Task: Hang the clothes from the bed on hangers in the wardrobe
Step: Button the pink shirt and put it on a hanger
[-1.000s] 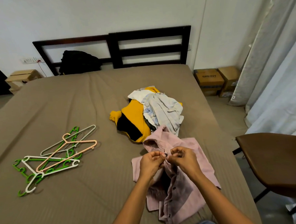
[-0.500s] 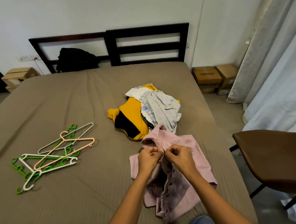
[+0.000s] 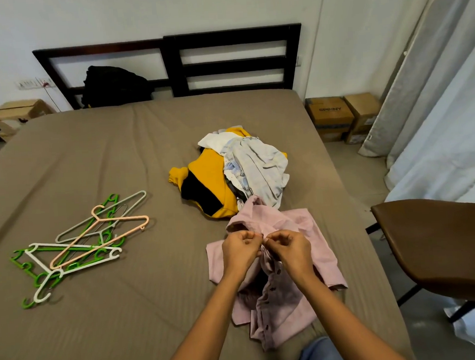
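Bed (image 3: 117,165) carried everything, and the coming move, as I judged it, turned on where the hangers lay from the grip. Beyond the grip, away from the person, sat the pile of clothes (image 3: 230,177), close against the collar of the pink shirt (image 3: 304,225). The shirt lay with its long axis running from that collar, just past the grip, back toward the person, hem nearest the body. The hangers (image 3: 77,241) lay in a loose heap well apart to the left of the grip, so nearer the left hand (image 3: 240,250) than the right hand (image 3: 290,249). Both hands met knuckle to knuckle, each grip narrow, fingers curled and pinching the shirt's front edge just below the collar. No wardrobe showed.
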